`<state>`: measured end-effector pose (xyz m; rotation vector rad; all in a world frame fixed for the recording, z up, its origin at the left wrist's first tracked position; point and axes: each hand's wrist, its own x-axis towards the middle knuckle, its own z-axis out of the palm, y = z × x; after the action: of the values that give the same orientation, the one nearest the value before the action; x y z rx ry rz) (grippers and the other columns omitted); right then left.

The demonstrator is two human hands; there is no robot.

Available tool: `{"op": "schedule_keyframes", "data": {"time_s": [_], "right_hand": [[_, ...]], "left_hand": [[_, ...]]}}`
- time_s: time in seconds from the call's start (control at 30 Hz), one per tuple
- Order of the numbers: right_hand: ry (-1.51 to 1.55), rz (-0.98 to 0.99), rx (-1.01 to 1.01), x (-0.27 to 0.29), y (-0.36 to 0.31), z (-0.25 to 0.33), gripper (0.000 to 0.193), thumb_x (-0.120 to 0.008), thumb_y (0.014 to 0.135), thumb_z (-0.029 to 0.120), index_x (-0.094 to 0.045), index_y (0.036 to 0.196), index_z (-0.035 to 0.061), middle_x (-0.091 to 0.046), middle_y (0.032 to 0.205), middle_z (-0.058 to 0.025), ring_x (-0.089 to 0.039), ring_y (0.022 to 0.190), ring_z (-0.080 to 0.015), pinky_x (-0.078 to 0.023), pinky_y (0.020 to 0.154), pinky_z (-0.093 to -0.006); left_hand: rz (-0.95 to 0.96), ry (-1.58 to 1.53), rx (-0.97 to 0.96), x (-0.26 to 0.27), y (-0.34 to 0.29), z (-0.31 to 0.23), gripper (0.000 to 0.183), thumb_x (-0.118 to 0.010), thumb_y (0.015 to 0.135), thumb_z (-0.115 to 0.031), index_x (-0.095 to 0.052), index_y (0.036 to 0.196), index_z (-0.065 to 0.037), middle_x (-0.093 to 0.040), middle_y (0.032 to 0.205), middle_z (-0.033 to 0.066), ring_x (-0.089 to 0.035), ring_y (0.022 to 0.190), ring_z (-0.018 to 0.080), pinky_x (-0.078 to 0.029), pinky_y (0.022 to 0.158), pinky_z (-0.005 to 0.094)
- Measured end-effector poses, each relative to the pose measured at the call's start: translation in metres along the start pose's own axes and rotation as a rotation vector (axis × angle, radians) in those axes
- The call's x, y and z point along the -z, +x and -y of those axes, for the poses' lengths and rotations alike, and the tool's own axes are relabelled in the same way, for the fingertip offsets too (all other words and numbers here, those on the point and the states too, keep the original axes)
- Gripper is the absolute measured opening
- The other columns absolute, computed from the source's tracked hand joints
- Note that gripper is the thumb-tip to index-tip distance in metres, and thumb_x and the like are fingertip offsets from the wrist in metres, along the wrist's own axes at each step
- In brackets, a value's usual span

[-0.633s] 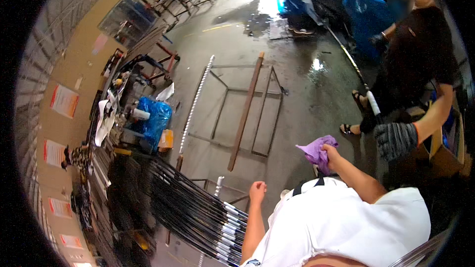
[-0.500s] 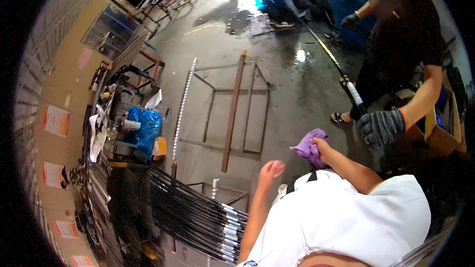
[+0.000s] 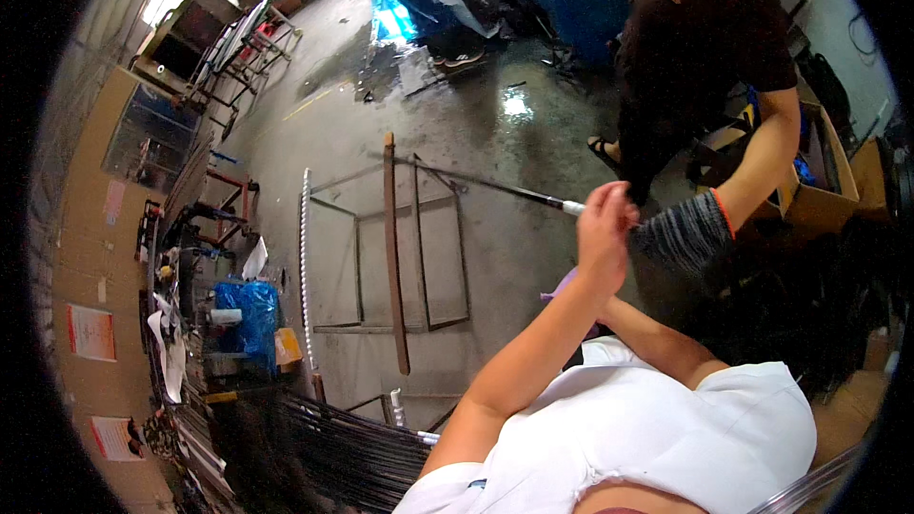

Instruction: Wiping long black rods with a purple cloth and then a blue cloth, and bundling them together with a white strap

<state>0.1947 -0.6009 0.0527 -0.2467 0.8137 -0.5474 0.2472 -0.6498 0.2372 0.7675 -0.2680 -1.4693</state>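
Two bare forearms come up from the lower edge on either side of the white shirt (image 3: 657, 424), and they cross in front of the wearer's body. The left arm slants up and to the right, passing over the right one, with its elbow bent low and its wrist raised; the left hand (image 3: 606, 219) is uppermost, its fingers bent inward and bunched together. It overlaps the white-sleeved end of a slender black pole (image 3: 519, 191), but whether the fingers have closed around it cannot be told. The right forearm angles up and to the left from a bent elbow, and the right hand (image 3: 609, 310) is mostly hidden behind the left forearm, so its opening and grip cannot be made out. A soft purple cloth (image 3: 562, 286) shows just beside it, past the left forearm's edge. The pole runs from the left hand up and leftward, over one side of a rectangular grey metal frame (image 3: 465, 271) on the concrete floor (image 3: 533, 305). Just right of the left hand is a co-worker's hand in a grey knitted glove with an orange cuff (image 3: 687, 233), its fingers partly hidden; the co-worker's bare forearm slopes down to it from the right.
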Motion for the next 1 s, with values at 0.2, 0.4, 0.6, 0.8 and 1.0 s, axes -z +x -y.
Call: {"op": "schedule_keyframes", "data": {"time_s": [0.2,0.4,0.6,0.8,1.0], "right_hand": [[-0.430,0.126,0.336,0.077,0.057,-0.024,0.033,-0.054,0.085,0.024,-0.047,0.114,0.0099,-0.054,0.096,-0.0012,-0.050,0.085,-0.0113,-0.043,0.075,-0.0277],[-0.124,-0.131,0.010,0.019,0.040,-0.001,0.017,-0.051,0.079,0.017,-0.058,0.087,0.0039,-0.061,0.081,-0.0064,-0.059,0.069,-0.0184,-0.048,0.065,-0.0313],[-0.046,-0.049,-0.256,0.054,0.052,0.003,0.025,-0.048,0.073,0.018,-0.056,0.092,0.0034,-0.061,0.086,-0.0104,-0.061,0.078,-0.0228,-0.049,0.077,-0.0362],[-0.101,0.090,-0.203,-0.039,0.033,0.052,0.025,-0.052,0.076,0.024,-0.057,0.093,0.0074,-0.060,0.080,-0.0065,-0.058,0.070,-0.0201,-0.048,0.064,-0.0317],[-0.081,0.385,-0.089,-0.132,0.035,0.089,0.037,-0.052,0.079,0.028,-0.051,0.109,0.0057,-0.059,0.100,-0.0086,-0.059,0.087,-0.0204,-0.049,0.076,-0.0326]], "left_hand": [[-0.466,-0.104,0.297,0.045,0.008,0.039,0.047,-0.057,0.081,-0.046,-0.048,0.107,-0.007,-0.053,0.100,0.0063,-0.054,0.090,0.0188,-0.045,0.077,0.0323],[0.030,-0.560,-0.082,0.026,0.045,-0.013,0.043,-0.038,0.090,-0.045,-0.049,0.092,-0.004,-0.057,0.099,0.0109,-0.054,0.099,0.0228,-0.041,0.090,0.0347],[0.020,-0.251,-0.415,0.017,0.013,-0.072,0.041,-0.041,0.090,-0.041,-0.049,0.090,-0.001,-0.057,0.092,0.0131,-0.056,0.096,0.0258,-0.041,0.091,0.0376],[-0.216,0.218,-0.769,0.049,-0.036,-0.121,0.032,-0.041,0.093,-0.029,-0.044,0.103,0.001,-0.061,0.085,0.0131,-0.057,0.094,0.0239,-0.042,0.087,0.0348],[-0.555,0.468,-0.793,0.119,-0.103,-0.148,0.028,-0.050,0.089,-0.025,-0.047,0.104,-0.001,-0.063,0.081,0.0170,-0.058,0.095,0.0266,-0.039,0.089,0.0360]]}}
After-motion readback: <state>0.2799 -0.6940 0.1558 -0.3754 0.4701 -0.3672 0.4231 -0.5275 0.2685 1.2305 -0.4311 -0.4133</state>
